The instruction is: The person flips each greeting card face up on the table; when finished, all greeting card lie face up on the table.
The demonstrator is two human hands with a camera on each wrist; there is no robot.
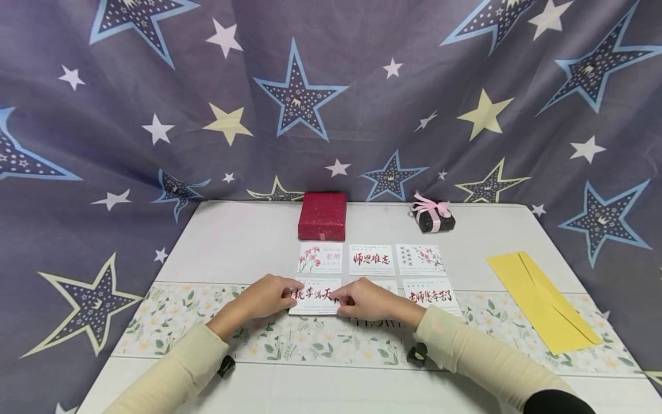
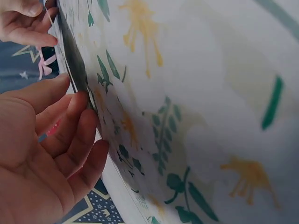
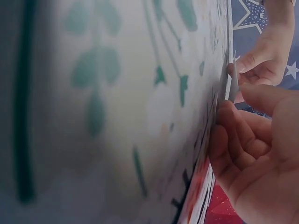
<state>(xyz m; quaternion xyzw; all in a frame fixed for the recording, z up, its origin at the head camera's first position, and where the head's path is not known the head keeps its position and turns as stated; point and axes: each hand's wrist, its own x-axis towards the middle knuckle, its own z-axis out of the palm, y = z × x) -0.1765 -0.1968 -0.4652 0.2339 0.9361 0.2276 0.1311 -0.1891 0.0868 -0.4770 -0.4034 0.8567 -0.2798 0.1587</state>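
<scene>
A white card with red brush lettering (image 1: pixel 312 305) lies low over the front row of cards' left end. My left hand (image 1: pixel 269 297) pinches its left edge between thumb and fingers, and my right hand (image 1: pixel 364 300) pinches its right edge. In the left wrist view, the thumb of the left hand (image 2: pixel 51 135) is above the thin card edge and the fingertips are under it, close to the cloth. The right wrist view shows the right hand (image 3: pixel 261 144) gripping the same way. Behind my right hand, another card (image 1: pixel 388 284) is mostly hidden.
Behind are a carnation card (image 1: pixel 320 257), a red-lettered card (image 1: pixel 370 260) and a blossom card (image 1: pixel 420 260). Another lettered card (image 1: pixel 431 296) lies right. Farther back stand a red box (image 1: pixel 322 216) and a black gift box with pink ribbon (image 1: pixel 433 214). A yellow envelope (image 1: pixel 543 302) lies far right.
</scene>
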